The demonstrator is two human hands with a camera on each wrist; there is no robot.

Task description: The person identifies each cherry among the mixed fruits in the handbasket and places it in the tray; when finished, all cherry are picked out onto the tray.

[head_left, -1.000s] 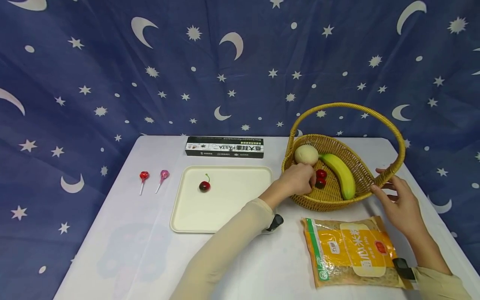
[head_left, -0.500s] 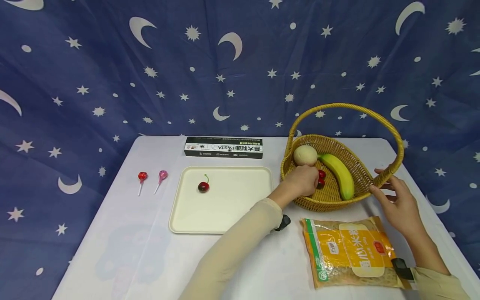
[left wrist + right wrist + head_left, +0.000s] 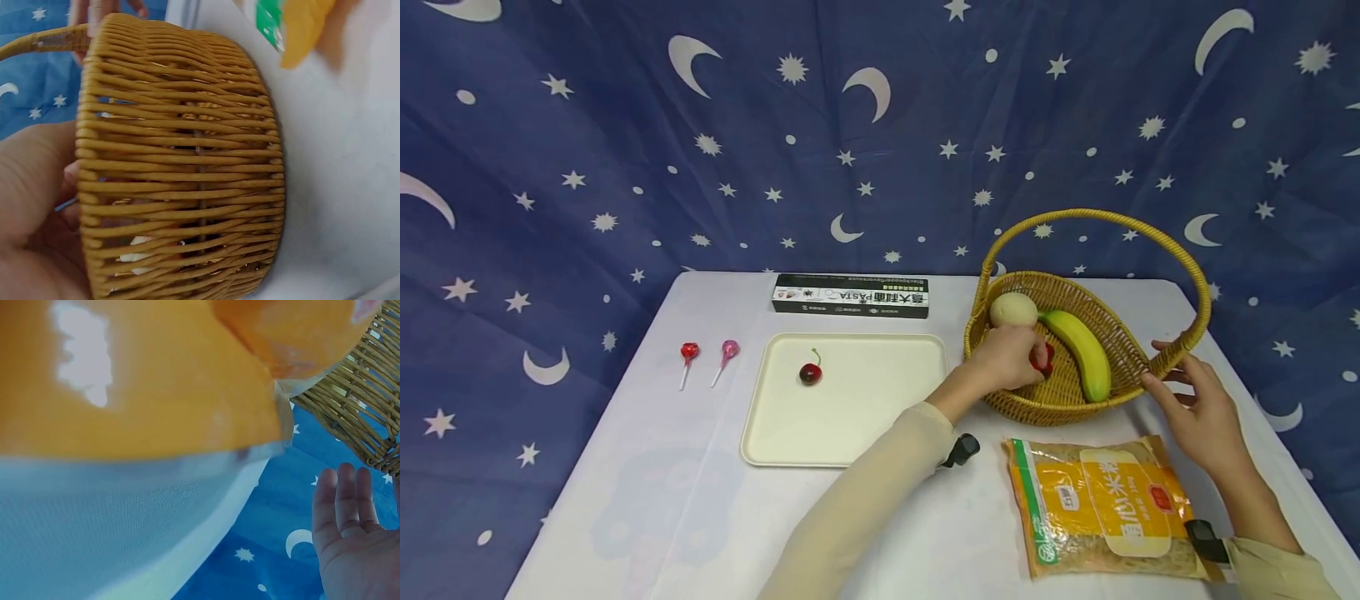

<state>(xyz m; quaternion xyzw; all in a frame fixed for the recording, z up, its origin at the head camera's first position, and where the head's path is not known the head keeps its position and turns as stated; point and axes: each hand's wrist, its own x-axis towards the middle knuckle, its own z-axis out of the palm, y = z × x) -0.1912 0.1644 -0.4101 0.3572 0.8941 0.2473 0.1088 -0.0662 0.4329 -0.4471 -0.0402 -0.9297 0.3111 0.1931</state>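
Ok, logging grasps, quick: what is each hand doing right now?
Left hand: fingers curled round a red cherry inside the woven wicker basket.
Right hand: open, fingers touching the basket's rim, holding nothing.

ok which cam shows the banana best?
Head view: the banana lies whole and unobstructed in the basket. The left wrist view shows only the basket's woven wall; the right wrist view only a corner of it, no banana.
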